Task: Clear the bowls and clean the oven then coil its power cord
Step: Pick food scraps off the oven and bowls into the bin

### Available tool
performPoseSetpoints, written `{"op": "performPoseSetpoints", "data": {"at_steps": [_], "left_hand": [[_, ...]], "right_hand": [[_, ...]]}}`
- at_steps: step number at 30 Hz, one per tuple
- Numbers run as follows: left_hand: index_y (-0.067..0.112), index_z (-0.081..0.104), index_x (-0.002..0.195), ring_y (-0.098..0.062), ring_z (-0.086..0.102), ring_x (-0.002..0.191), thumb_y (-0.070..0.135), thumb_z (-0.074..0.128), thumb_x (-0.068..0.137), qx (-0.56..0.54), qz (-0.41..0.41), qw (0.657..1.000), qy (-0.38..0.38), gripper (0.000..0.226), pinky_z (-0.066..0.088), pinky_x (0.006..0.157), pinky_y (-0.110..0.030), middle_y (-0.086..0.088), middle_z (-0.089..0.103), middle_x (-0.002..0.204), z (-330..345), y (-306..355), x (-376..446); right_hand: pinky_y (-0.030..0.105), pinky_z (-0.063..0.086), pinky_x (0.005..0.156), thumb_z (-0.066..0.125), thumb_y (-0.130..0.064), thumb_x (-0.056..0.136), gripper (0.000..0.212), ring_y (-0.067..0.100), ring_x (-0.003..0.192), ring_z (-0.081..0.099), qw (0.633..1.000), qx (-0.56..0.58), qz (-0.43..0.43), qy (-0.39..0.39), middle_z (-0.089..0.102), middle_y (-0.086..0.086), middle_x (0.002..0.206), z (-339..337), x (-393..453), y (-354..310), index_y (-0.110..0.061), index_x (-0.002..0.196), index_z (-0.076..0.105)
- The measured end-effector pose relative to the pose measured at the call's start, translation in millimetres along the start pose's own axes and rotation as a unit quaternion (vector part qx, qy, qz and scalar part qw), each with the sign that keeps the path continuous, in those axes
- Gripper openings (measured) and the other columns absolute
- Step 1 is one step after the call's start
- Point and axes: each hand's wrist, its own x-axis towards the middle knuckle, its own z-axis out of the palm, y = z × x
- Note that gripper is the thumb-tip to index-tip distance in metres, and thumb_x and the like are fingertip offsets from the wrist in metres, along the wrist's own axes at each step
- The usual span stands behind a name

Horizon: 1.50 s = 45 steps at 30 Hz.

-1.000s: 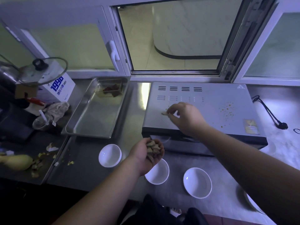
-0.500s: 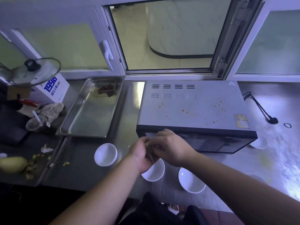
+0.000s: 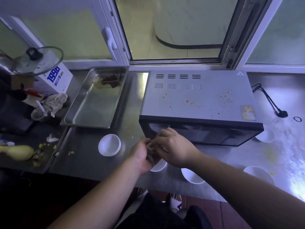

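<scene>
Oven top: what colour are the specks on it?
Yellow-orange specks scattered across the silver-grey oven top, seen in the head view.

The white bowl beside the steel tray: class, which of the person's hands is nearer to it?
Left. The left hand, cupping food scraps, sits just right of the white bowl; the right hand lies beyond it, farther right.

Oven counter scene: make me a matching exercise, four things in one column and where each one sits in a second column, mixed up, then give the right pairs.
Things:
1. power cord
2. metal tray
3. glass lid
4. food scraps

Places:
A. on the white box at far left
B. cupped in the left hand
C. on the counter right of the oven
D. on the counter left of the oven

Pairs: 1-C, 2-D, 3-A, 4-B
</scene>
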Motion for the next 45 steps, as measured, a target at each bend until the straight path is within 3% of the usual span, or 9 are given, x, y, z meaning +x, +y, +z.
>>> {"op": "performPoseSetpoints", "data": {"at_steps": [3,7,12,15,24,31,34,41,45], "left_hand": [[0.005,0.066,0.064,-0.017,0.055,0.044,0.016,0.042,0.1,-0.028,0.0,1.0,0.011,0.045,0.052,0.066,-0.029,-0.008,0.06,0.057,-13,-4,-1],[0.005,0.061,0.084,-0.02,0.058,0.06,0.025,0.039,0.106,-0.054,0.003,0.997,0.048,0.037,0.053,0.061,-0.029,-0.011,0.066,0.069,-39,-5,-4],[0.006,0.063,0.082,-0.023,0.063,0.059,0.025,0.041,0.106,-0.087,0.03,0.994,0.052,0.038,0.055,0.062,-0.031,-0.011,0.068,0.072,-76,-3,-20],[0.006,0.063,0.08,-0.022,0.062,0.059,0.024,0.043,0.105,-0.133,0.029,0.99,0.046,0.037,0.058,0.055,-0.028,-0.012,0.067,0.072,-103,-2,-32],[0.004,0.061,0.08,-0.022,0.058,0.068,0.016,0.04,0.102,-0.236,0.06,0.969,0.044,0.032,0.058,0.053,-0.027,-0.013,0.064,0.073,-243,-17,-94],[0.003,0.062,0.084,-0.023,0.06,0.072,0.022,0.04,0.106,-0.346,0.078,0.93,0.096,0.037,0.06,0.054,-0.031,-0.013,0.067,0.068,-367,-47,-143],[0.002,0.062,0.084,-0.022,0.06,0.075,0.02,0.042,0.106,-0.384,0.093,0.91,0.129,0.034,0.06,0.054,-0.031,-0.013,0.066,0.076,-410,-58,-158],[0.002,0.064,0.09,-0.023,0.061,0.071,0.022,0.041,0.106,-0.393,0.116,0.888,0.208,0.034,0.056,0.065,-0.034,-0.013,0.067,0.075,-474,-85,-174],[0.002,0.065,0.092,-0.024,0.062,0.073,0.023,0.043,0.106,-0.422,0.12,0.865,0.243,0.033,0.056,0.066,-0.036,-0.014,0.068,0.079,-493,-88,-166]], "right_hand": [[0.036,0.051,0.082,0.058,-0.025,0.089,0.023,0.024,0.092,0.053,1.0,-0.01,0.019,-0.006,0.062,-0.004,0.097,2,-1,0,-0.023,0.105,0.074],[0.036,0.049,0.088,0.039,-0.038,0.089,0.043,0.025,0.099,0.054,0.997,-0.031,0.053,-0.053,0.064,-0.005,0.104,9,3,-4,-0.024,0.11,0.073],[0.034,0.044,0.095,0.054,-0.024,0.094,0.031,0.024,0.111,0.05,0.992,-0.061,0.055,-0.091,0.062,-0.003,0.117,22,10,-27,-0.025,0.121,0.069],[0.03,0.04,0.096,0.055,-0.025,0.096,0.031,0.024,0.117,0.05,0.991,-0.07,0.043,-0.109,0.062,-0.001,0.121,38,17,-47,-0.023,0.125,0.067],[0.035,0.046,0.099,0.054,-0.032,0.095,0.034,0.026,0.12,0.052,0.972,-0.137,0.007,-0.191,0.06,0.001,0.124,120,23,-137,-0.027,0.128,0.063],[0.039,0.051,0.094,0.041,-0.038,0.083,0.043,0.032,0.114,0.057,0.943,-0.172,-0.031,-0.284,0.061,0.003,0.114,208,17,-220,-0.026,0.118,0.065],[0.038,0.05,0.094,0.044,-0.038,0.088,0.039,0.031,0.115,0.055,0.925,-0.192,-0.055,-0.322,0.059,0.003,0.118,241,19,-249,-0.029,0.121,0.063],[0.041,0.05,0.093,0.045,-0.037,0.096,0.033,0.031,0.117,0.051,0.886,-0.212,-0.139,-0.387,0.056,0.004,0.12,295,43,-293,-0.027,0.123,0.061],[0.047,0.051,0.09,0.04,-0.038,0.091,0.033,0.031,0.114,0.052,0.855,-0.225,-0.168,-0.435,0.057,0.003,0.114,327,69,-300,-0.028,0.117,0.059]]}}
